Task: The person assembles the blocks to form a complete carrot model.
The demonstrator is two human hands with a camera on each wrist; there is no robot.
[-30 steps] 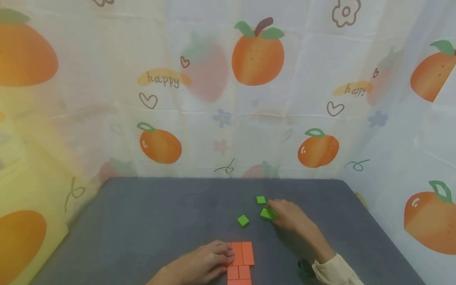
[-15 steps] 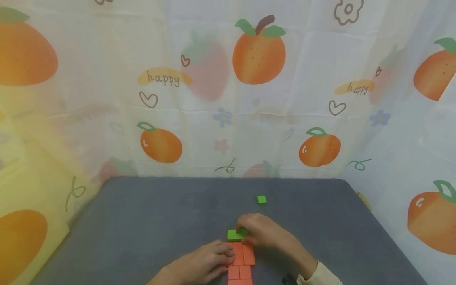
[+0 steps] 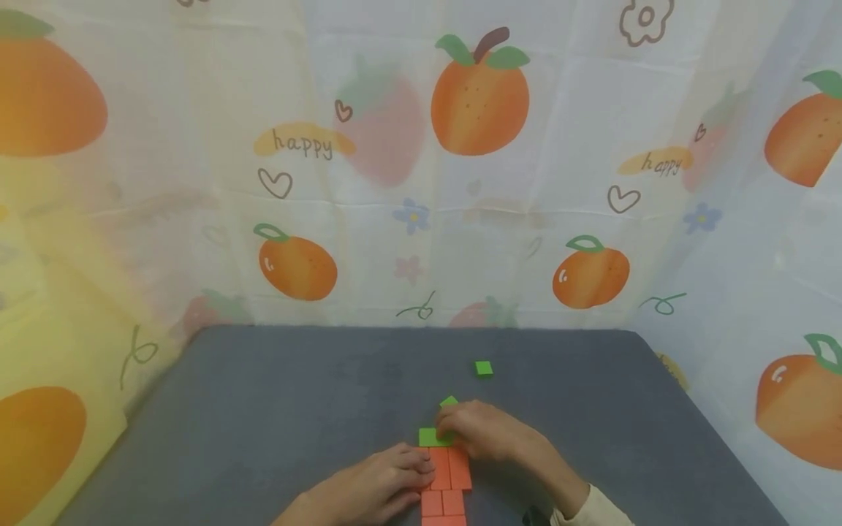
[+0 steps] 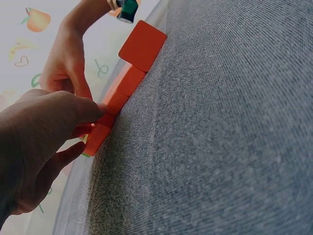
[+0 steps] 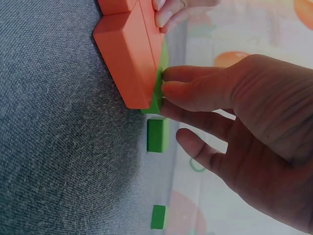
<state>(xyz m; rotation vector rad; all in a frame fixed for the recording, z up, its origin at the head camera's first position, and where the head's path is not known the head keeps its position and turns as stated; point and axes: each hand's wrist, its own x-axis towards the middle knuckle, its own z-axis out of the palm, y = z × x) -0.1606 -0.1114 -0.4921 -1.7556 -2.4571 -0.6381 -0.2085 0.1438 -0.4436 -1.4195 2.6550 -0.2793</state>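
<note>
Coral-orange blocks (image 3: 458, 467) lie fitted together flat on the table, running toward the front. Against their far end sits a long green block (image 3: 427, 437), partly covered by my right hand (image 3: 490, 432). That hand has its thumb and fingers on the green block, pinching it, as the right wrist view shows. My left hand (image 3: 378, 482) rests at the left edge of the orange blocks. Its bent fingers lie over them, and in the left wrist view the thumb touches the side of an orange block (image 4: 116, 102). A small green block (image 5: 156, 135) stands just beyond the right fingers.
Another small green block (image 3: 483, 369) lies farther back on the dark grey table (image 3: 296, 394). A fruit-patterned curtain (image 3: 368, 241) hangs behind the table and along both sides. A dark green item (image 4: 128, 11) is at the right wrist.
My right hand has carried the long green block from the back right to the far end of the orange blocks. The left hand has stayed in place.
</note>
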